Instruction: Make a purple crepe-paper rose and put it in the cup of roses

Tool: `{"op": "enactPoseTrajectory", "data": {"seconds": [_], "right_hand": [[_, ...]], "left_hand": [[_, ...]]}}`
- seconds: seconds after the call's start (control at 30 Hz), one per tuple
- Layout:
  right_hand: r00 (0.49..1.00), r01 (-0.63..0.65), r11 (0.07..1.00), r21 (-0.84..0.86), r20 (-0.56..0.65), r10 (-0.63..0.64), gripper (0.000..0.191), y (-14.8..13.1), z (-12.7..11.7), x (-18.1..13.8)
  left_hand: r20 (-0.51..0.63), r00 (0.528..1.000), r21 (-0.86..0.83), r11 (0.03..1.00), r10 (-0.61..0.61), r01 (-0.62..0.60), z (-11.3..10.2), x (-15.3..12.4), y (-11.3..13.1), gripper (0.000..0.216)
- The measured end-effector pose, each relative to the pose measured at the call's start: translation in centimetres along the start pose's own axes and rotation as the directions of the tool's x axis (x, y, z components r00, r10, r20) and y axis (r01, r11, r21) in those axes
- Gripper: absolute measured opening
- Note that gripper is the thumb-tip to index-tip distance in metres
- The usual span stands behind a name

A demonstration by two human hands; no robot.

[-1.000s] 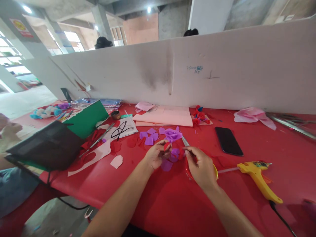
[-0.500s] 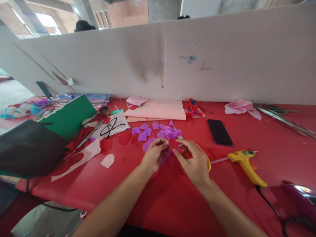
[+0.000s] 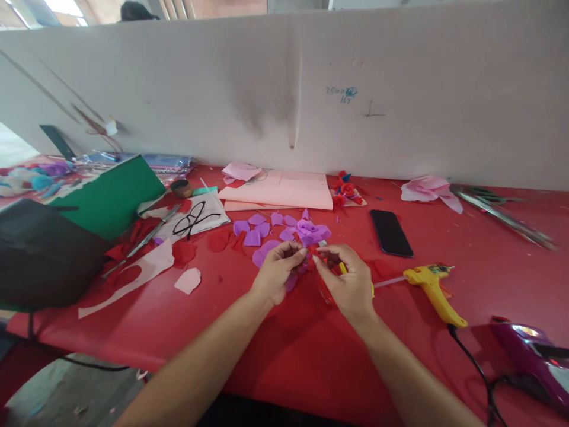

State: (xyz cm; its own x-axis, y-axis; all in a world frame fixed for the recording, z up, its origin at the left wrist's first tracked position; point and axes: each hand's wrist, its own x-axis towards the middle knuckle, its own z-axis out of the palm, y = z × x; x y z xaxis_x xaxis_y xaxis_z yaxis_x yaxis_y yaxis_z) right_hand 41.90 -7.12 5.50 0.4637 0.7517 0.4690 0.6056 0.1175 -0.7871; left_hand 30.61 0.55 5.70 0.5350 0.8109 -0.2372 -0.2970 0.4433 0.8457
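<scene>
Both my hands meet over the red table (image 3: 311, 356) near its middle. My left hand (image 3: 275, 273) is closed in a pinch on a small red paper piece (image 3: 311, 254). My right hand (image 3: 349, 281) is closed too, its fingertips on the same red piece, with yellow-handled scissors (image 3: 344, 270) partly hidden under its fingers. A purple paper flower (image 3: 311, 231) lies just beyond my fingertips. Several loose purple petals (image 3: 253, 234) lie to its left.
A black phone (image 3: 390, 232) and a yellow glue gun (image 3: 433, 286) lie right of my hands, a purple appliance (image 3: 528, 356) at the right edge. Glasses (image 3: 191, 218), pink sheets (image 3: 280, 191), green card (image 3: 111, 196) and a black bag (image 3: 40, 255) sit left. A white partition (image 3: 400, 89) stands behind.
The view has tilted down and shifted. My hands have come closer together around the red piece, and the right hand's fingers have moved onto it.
</scene>
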Motion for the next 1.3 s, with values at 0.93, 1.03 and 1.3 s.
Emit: {"op": "enactPoseTrajectory", "data": {"seconds": [0.93,1.03,1.3], "right_hand": [[0.921,-0.199,0.424,-0.884,-0.021,0.389,0.033,5.7,-15.6,0.0],[0.901,-0.169,0.293,-0.941,-0.026,0.434,0.035,7.3,-15.4,-1.2],[0.894,-0.255,0.358,-0.898,-0.078,0.441,0.036,11.3,-16.8,-1.6]], "left_hand": [[-0.125,0.992,-0.051,0.999,0.008,-0.014,-3.2,2.5,2.1,0.012],[-0.088,0.996,-0.046,0.999,-0.008,0.004,-2.8,2.6,1.2,0.011],[-0.033,0.999,-0.023,1.0,-0.012,0.011,-2.1,2.0,0.5,0.015]]}}
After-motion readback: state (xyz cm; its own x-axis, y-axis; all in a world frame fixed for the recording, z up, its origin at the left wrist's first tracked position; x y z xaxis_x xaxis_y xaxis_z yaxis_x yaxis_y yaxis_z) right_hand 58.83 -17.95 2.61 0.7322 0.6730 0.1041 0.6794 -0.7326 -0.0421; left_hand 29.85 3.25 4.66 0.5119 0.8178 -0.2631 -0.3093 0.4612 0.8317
